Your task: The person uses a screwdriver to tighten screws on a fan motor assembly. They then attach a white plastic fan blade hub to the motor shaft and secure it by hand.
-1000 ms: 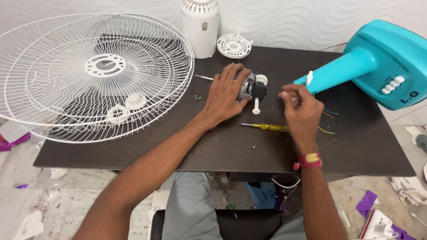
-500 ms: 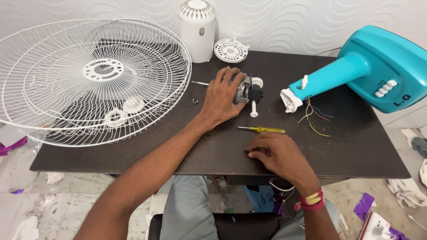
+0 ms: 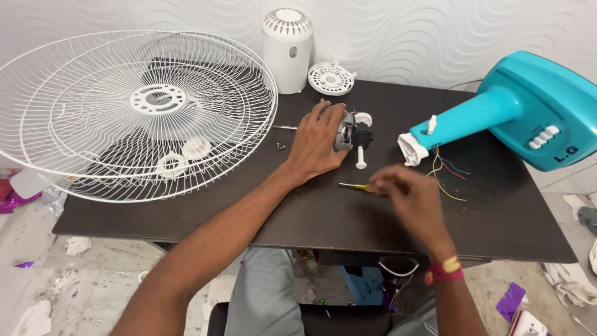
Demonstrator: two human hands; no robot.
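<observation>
My left hand [image 3: 318,142] rests over a small grey fan motor [image 3: 346,132] on the dark table [image 3: 311,218] and holds it down. The motor's white shaft [image 3: 360,157] points toward me. My right hand [image 3: 407,194], blurred by motion, has its fingers pinched on the yellow handle of a screwdriver [image 3: 353,186] that lies flat just in front of the motor. Only the metal tip and a bit of the handle show past the fingers.
A teal fan stand [image 3: 528,109] lies at the right, loose coloured wires [image 3: 446,174] trailing from its neck. A large white wire guard [image 3: 134,112] covers the left side, with two white rings [image 3: 183,157] under it. A white housing [image 3: 287,50], round vent cover [image 3: 331,78] and small screws [image 3: 281,147] sit nearby.
My right hand left the fan stand's neck, dropped toward the table's near edge, then moved up to the screwdriver's handle. My left hand stayed on the motor.
</observation>
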